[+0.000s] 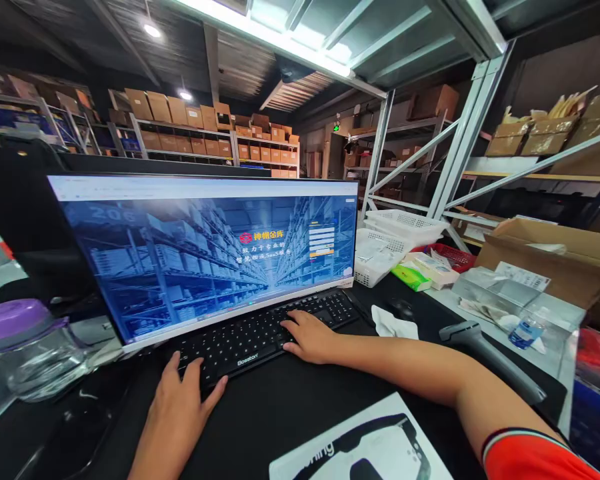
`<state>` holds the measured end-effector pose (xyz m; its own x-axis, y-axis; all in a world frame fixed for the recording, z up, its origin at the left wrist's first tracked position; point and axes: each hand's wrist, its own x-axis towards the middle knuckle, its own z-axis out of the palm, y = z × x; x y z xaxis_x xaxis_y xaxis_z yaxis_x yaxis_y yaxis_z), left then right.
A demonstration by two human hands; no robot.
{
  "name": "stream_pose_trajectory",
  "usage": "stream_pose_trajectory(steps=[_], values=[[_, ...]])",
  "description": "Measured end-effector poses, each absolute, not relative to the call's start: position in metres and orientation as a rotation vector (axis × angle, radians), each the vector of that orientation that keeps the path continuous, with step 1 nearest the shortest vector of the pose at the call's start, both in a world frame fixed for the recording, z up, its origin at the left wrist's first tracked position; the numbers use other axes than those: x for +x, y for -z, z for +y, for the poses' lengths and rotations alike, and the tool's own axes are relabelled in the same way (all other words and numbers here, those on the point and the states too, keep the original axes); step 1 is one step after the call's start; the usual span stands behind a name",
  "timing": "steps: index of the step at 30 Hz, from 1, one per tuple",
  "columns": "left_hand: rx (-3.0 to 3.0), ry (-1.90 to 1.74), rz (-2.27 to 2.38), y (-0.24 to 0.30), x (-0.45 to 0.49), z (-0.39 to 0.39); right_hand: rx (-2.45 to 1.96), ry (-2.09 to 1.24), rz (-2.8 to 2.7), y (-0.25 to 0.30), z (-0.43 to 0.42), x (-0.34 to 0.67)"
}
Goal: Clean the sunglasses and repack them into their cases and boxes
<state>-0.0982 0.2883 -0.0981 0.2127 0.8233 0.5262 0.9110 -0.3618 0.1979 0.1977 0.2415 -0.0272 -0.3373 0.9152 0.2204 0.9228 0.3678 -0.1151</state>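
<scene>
A black keyboard (260,339) lies on the dark desk mat, just below a wide monitor (205,260) that shows a blue warehouse login page. At the keyboard's left end, my left hand (177,407) rests with fingers spread, its fingertips at the keys and the thumb near the front edge. My right hand (307,337) lies over the right-middle part of the keys, fingers stretched out and apart. Neither hand holds anything. In front of me, a white box (360,443) with a dark printed picture is partly cut off by the lower edge.
A clear jar with a purple lid (17,320) stands at left. On the right are a grey barcode scanner (493,360), a black mouse (400,308), a white tissue (393,325), white baskets (380,257), a small bottle (527,330) and an opened carton (555,250). Metal shelving posts (465,140) rise behind.
</scene>
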Motion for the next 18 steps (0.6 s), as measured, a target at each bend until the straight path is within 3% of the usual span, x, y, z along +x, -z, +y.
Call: stream_pose_trajectory(steps=[18], values=[[-2.331, 0.816, -1.784, 0.084, -0.091, 0.273, -1.623, -0.009, -2.362, 0.028, 0.238, 0.191]])
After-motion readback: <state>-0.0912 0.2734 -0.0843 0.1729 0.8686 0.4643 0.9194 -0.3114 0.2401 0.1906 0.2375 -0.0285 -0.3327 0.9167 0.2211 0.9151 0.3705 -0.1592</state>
